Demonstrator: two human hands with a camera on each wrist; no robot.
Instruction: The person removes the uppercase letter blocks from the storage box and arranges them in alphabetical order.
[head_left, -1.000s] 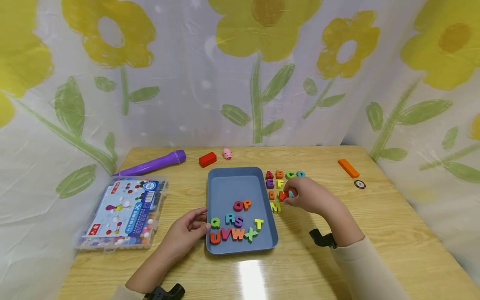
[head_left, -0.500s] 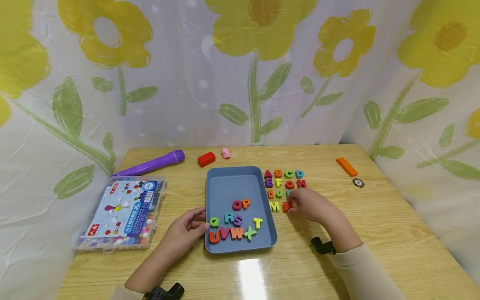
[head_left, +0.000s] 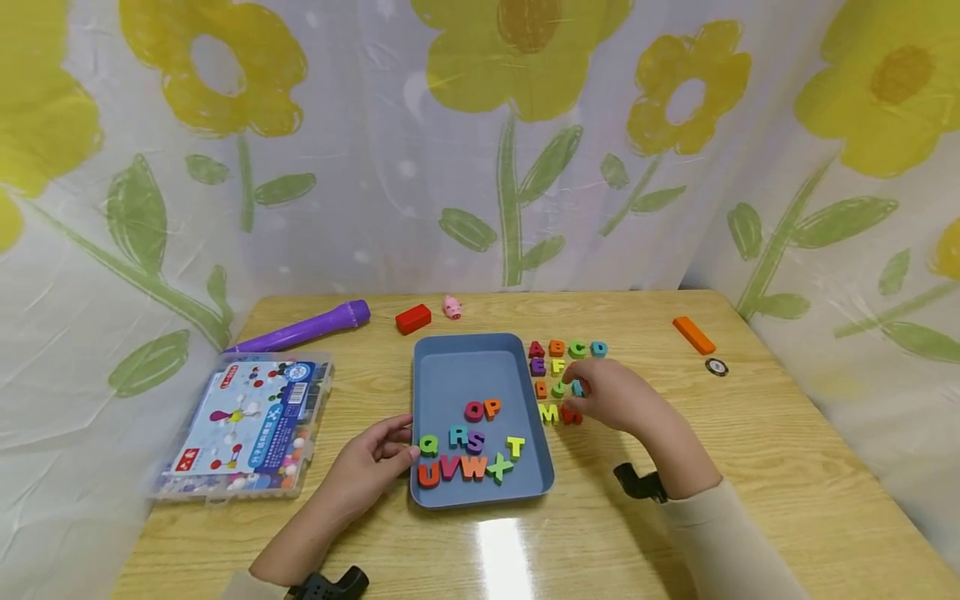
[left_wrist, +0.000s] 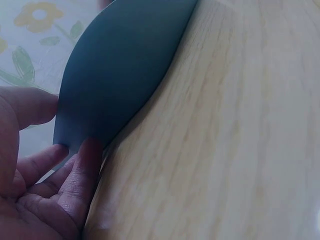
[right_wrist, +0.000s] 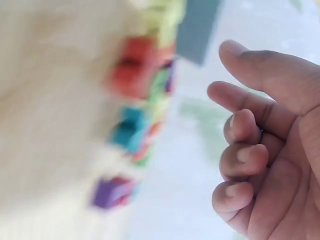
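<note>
step: laying letters in rows by tray (head_left: 465,367). your left hand (head_left: 371,467) steadies tray, fingers relaxed; right hand (head_left: 618,398) loosely curled, empty, over letter rows (head_left: 558,379). nxt: fetch o (head_left: 475,410) w/ a pinch.

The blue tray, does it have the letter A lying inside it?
No. The blue tray holds letters from O to X, while the red A lies on the table beside it.

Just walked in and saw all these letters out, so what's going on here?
A person is laying coloured letter blocks in alphabet rows on the wooden table, right of a blue tray. The right hand hovers over those rows, beside the red letter next to the M, fingers loosely curled and holding nothing. The left hand touches the tray's left edge. O to X remain in the tray.
</note>
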